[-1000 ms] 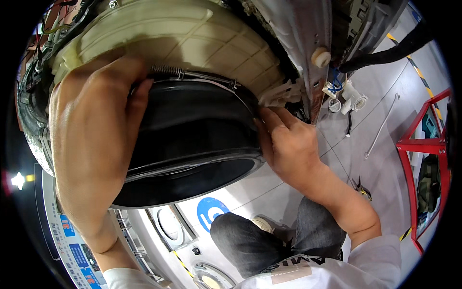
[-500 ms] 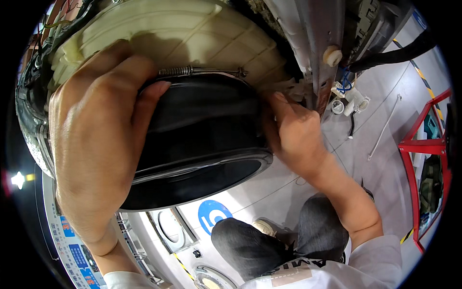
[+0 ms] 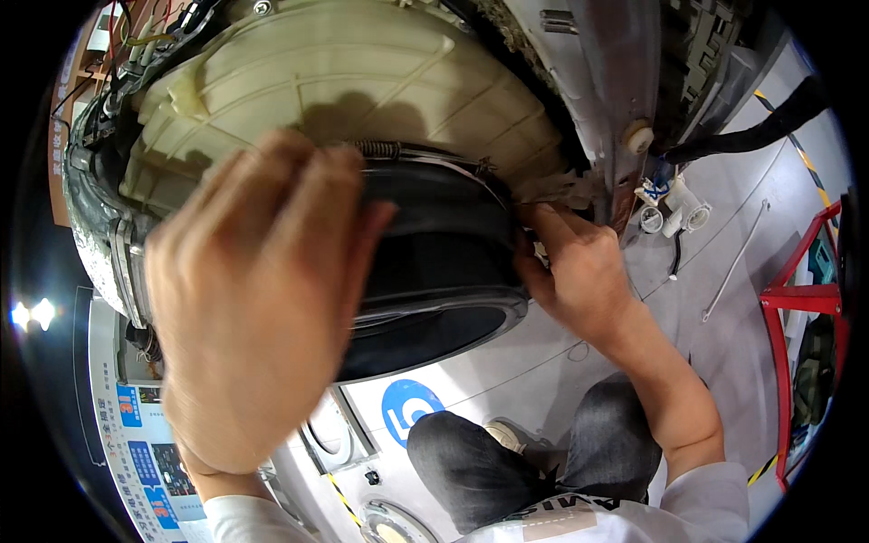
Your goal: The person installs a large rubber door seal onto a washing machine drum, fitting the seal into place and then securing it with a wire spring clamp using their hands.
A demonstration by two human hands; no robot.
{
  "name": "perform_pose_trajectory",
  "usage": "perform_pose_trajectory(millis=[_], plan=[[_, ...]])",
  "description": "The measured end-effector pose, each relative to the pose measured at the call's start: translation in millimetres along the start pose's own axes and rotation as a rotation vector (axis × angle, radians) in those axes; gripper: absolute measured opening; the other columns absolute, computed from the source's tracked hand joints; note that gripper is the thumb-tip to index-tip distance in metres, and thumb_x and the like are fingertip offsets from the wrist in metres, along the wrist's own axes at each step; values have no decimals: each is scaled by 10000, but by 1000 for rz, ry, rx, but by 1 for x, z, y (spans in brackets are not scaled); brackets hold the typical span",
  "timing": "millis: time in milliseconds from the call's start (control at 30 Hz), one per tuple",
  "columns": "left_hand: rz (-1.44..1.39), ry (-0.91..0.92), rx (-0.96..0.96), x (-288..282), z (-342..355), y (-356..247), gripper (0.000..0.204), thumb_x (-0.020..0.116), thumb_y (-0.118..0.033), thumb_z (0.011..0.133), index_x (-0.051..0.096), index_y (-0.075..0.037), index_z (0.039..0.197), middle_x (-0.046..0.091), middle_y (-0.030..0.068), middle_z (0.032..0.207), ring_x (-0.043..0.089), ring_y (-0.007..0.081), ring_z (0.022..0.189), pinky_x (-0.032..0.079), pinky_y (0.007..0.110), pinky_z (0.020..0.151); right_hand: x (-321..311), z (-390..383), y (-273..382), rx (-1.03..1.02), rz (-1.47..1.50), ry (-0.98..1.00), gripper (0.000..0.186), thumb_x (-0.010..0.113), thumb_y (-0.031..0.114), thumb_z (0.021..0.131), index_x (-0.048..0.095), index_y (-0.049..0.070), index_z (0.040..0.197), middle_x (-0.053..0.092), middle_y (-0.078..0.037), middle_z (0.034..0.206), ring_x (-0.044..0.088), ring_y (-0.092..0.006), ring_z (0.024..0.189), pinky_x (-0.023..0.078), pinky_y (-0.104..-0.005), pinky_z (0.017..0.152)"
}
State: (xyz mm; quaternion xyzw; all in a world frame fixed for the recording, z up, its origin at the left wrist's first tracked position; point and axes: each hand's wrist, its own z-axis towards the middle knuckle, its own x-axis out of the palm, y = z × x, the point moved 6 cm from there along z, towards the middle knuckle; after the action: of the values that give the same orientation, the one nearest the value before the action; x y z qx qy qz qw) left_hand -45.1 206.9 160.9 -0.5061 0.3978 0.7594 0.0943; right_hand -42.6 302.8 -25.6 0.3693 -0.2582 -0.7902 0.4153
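Head view, collar: the black rubber collar [image 3: 439,262] sits mid-view, its upper edge against the pale tub [image 3: 380,77] at twelve o'clock.
Left hand [image 3: 258,299]: nine o'clock, fingers bent, blurred; cannot tell whether they grip.
Right hand [image 3: 584,271]: three o'clock, fingers curled against the collar's side; any pinch is hidden.
Spring [image 3: 376,148]: eleven o'clock; if tensioned and let slip, it could nip the left fingers.
Wire [image 3: 453,165]: twelve o'clock; uneven pulling could make it jump off the collar.
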Motion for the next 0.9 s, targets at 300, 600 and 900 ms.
perform_pose_trajectory(millis=[300, 600, 900], plan=[[-270, 130, 432, 25, 18, -30, 234, 659, -53, 722, 659, 16, 946, 605, 141, 940, 579, 310, 934, 466, 405, 787, 3, 3, -3, -23, 21, 12, 164, 665, 83, 734, 580, 17, 859, 615, -161, 717, 628, -346, 666, 505, -428, 613], [-240, 200, 556, 40, 24, -38, 215, 639, -78, 691, 684, 43, 863, 648, 125, 982, 584, 280, 940, 465, 382, 812, 3, 5, -5, 56, 51, -12, 147, 657, 95, 733, 563, 22, 819, 612, -175, 686, 633, -360, 667, 510, -439, 617], [-187, 266, 540, 44, 24, -36, 209, 676, -38, 670, 683, 26, 869, 652, 83, 948, 584, 253, 899, 473, 368, 819, 1, 9, -8, 35, 103, -5, 139, 659, 100, 745, 568, 18, 811, 607, -184, 657, 636, -375, 640, 517, -448, 591]])
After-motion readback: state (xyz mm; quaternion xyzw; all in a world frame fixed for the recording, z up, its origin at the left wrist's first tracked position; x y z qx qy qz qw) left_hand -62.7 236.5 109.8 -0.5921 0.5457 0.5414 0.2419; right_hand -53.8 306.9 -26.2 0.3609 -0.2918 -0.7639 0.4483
